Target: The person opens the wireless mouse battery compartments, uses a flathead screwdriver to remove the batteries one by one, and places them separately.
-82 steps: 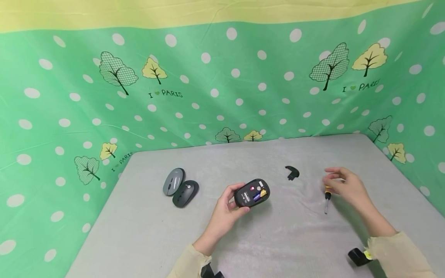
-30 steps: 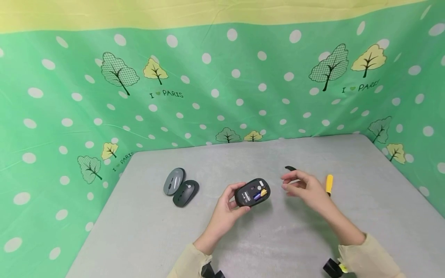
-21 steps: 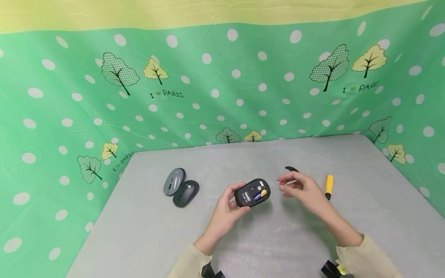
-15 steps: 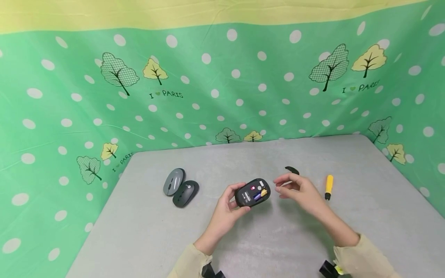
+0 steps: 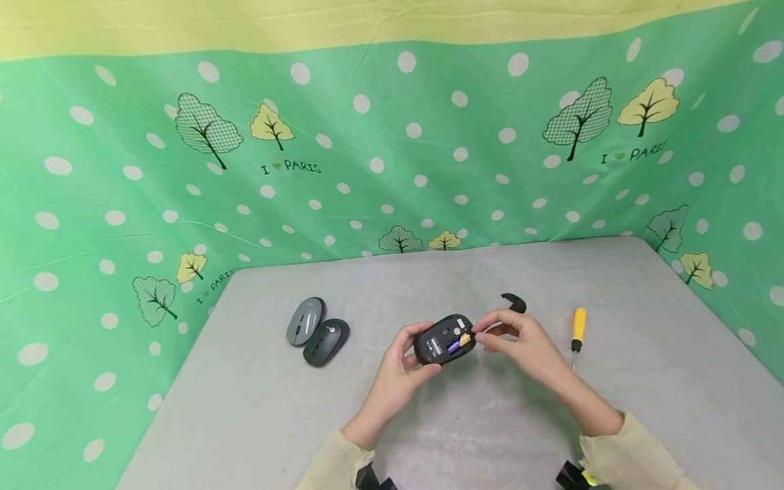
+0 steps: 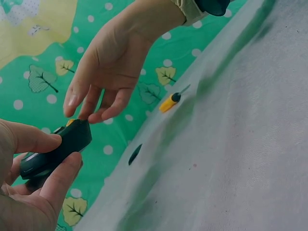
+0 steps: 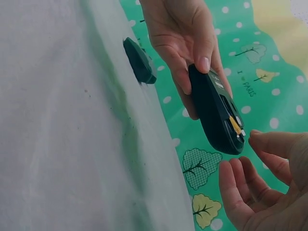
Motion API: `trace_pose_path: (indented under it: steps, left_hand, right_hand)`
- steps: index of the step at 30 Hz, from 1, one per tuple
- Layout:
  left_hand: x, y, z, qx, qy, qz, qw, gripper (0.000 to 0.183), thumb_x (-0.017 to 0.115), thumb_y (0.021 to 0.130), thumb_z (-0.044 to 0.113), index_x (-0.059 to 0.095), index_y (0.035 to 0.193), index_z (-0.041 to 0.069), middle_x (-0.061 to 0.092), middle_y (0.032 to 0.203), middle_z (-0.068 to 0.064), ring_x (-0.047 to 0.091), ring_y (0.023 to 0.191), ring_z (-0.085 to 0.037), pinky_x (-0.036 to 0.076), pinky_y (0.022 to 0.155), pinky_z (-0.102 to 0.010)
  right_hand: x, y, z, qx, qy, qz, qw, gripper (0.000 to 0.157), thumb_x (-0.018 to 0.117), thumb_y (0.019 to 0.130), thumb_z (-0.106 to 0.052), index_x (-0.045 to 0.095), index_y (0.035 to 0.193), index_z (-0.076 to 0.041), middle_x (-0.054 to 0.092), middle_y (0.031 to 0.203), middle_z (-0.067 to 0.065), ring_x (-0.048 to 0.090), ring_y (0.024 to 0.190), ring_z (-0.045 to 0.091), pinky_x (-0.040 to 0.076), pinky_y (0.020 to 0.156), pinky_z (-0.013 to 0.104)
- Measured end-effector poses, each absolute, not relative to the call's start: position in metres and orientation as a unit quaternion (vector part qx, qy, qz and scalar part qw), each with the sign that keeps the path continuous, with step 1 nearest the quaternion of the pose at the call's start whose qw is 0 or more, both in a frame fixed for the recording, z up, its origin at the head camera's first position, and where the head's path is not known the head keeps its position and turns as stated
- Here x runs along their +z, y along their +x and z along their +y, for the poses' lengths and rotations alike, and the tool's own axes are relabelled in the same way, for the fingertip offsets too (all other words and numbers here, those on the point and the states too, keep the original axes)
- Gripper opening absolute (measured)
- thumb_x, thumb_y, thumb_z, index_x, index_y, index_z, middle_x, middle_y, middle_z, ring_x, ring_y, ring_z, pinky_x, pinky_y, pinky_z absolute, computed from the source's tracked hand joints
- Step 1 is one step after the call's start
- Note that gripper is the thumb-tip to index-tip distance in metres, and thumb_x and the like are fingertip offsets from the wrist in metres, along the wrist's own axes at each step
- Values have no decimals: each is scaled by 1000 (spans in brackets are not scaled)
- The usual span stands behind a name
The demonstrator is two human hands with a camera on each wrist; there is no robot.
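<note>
My left hand (image 5: 392, 384) grips a black computer mouse (image 5: 433, 346) by its sides, underside up, above the table. The mouse's battery bay lies uncovered, with a blue and yellow battery (image 5: 454, 347) in it. At the bay end of the mouse is my right hand (image 5: 520, 346), fingertips right at the rim and fingers loosely bent. In the right wrist view, the right thumb (image 7: 269, 140) comes close to the battery's yellow part (image 7: 235, 125), and nothing shows between thumb and fingers. A curved black cover (image 5: 516, 303) lies just beyond the right hand, partly hidden by it.
A yellow-handled screwdriver (image 5: 578, 329) lies on the grey table (image 5: 257, 422) to the right. On the left, a grey mouse (image 5: 306, 321) and a dark mouse (image 5: 327, 342) sit side by side. A green patterned cloth (image 5: 367, 136) hangs behind the table.
My right hand has let go of the screwdriver, leaving it on the table, and moved left to the mouse's end. The left hand and its mouse have stayed in place.
</note>
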State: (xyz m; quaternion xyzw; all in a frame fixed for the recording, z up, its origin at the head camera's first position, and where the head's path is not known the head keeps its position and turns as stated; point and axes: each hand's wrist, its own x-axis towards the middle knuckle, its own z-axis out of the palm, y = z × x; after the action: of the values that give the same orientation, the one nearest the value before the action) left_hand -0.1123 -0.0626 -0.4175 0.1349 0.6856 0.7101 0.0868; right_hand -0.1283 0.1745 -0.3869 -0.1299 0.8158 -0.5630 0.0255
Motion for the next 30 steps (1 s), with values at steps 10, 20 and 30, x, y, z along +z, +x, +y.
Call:
trace_pose_path:
  steps: [10, 20, 30]
  left_hand:
    - [-417, -111, -63, 709, 126, 688, 88, 65, 65, 82, -8, 45, 142, 6, 47, 148, -22, 65, 115, -38, 60, 87, -23]
    - [-417, -112, -62, 711, 129, 685, 90, 65, 65, 82, -9, 45, 143, 5, 47, 148, -22, 65, 115, -38, 60, 86, -23]
    - [-418, -112, -63, 712, 129, 685, 89, 64, 67, 85, -6, 44, 144, 4, 45, 150, -22, 64, 116, -39, 60, 89, -24]
  right_hand:
    - [-390, -128, 170, -549, -135, 824, 21, 16, 70, 92, -13, 70, 103, -2, 67, 108, 16, 70, 86, 19, 60, 73, 24]
    - [-395, -128, 166, -543, -128, 830, 3, 12, 73, 90, -13, 71, 97, -4, 66, 105, 13, 67, 85, 12, 60, 71, 26]
    - [-399, -128, 154, -524, -95, 846, -39, 13, 79, 85, -15, 71, 92, -7, 65, 102, 8, 64, 95, 16, 58, 78, 26]
